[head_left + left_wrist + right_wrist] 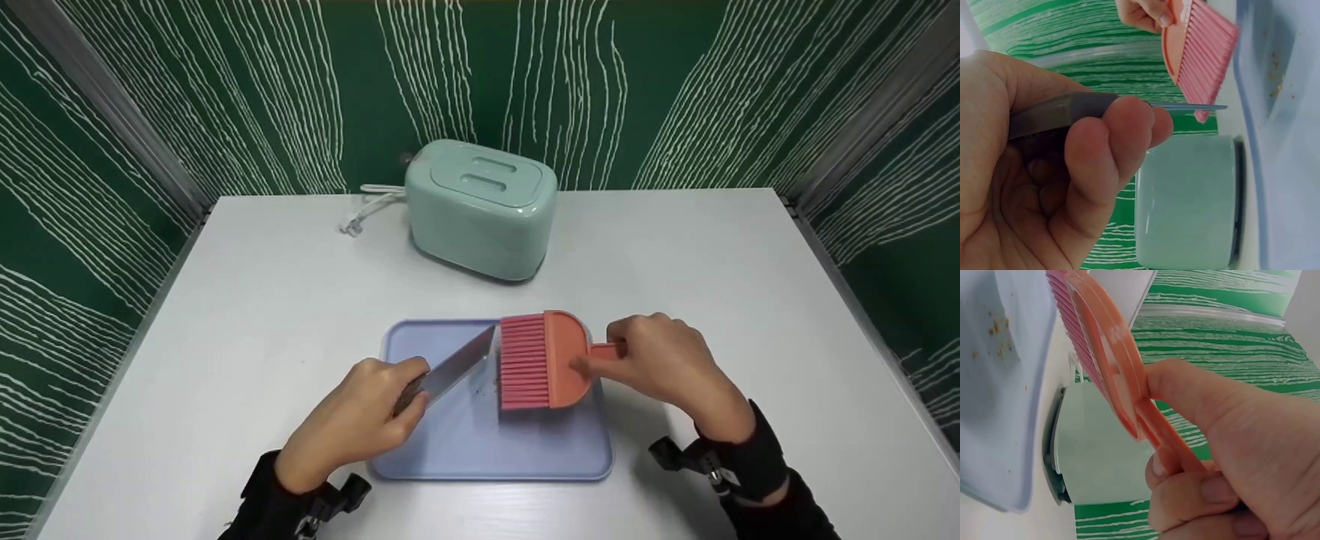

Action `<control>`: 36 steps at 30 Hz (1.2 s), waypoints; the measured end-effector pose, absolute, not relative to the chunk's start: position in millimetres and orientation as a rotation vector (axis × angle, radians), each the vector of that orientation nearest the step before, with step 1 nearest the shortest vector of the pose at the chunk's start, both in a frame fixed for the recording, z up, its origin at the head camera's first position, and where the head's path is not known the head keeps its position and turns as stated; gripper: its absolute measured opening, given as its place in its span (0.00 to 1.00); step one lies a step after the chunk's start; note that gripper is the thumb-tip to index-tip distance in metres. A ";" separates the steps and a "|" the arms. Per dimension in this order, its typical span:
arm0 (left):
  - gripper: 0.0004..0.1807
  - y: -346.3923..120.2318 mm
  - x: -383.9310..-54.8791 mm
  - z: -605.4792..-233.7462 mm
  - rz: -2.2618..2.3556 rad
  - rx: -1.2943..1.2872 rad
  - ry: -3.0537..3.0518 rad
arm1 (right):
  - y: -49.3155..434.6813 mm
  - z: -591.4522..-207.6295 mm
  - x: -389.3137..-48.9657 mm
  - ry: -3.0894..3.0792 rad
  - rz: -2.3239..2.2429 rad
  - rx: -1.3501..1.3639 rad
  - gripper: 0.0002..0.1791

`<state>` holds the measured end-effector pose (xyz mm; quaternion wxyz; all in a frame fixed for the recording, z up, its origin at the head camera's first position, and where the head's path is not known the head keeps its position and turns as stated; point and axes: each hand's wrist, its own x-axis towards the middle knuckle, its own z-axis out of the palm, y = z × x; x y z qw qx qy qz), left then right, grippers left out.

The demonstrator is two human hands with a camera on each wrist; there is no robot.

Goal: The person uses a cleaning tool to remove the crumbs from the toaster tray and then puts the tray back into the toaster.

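My left hand [367, 409] grips the dark handle of a knife [463, 365], whose blade slants up and right above a pale blue tray [450, 450]. In my right hand [660, 364] is the handle of an orange brush [568, 360], thumb pressed near its base. The brush's pink bristles [523, 364] point left, close to the blade tip. Both wrist views show brush and knife raised off the tray. Small brown and yellow crumbs [998, 333] lie on the tray, partly hidden by the tools in the head view.
Behind the tray stands a mint-green toaster [480, 210] with its white cord and plug [360, 217] to the left. Everything rests on a white table [262, 315]. Green walls with white drawn lines [570, 82] surround it at the back and sides.
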<state>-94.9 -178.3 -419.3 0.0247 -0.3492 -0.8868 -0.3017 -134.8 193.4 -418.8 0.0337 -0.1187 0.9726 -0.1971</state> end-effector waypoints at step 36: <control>0.10 -183.7 -102.9 -423.8 -1.133 -0.997 -2.667 | 304.4 -415.9 -170.6 2.835 -0.733 0.011 0.36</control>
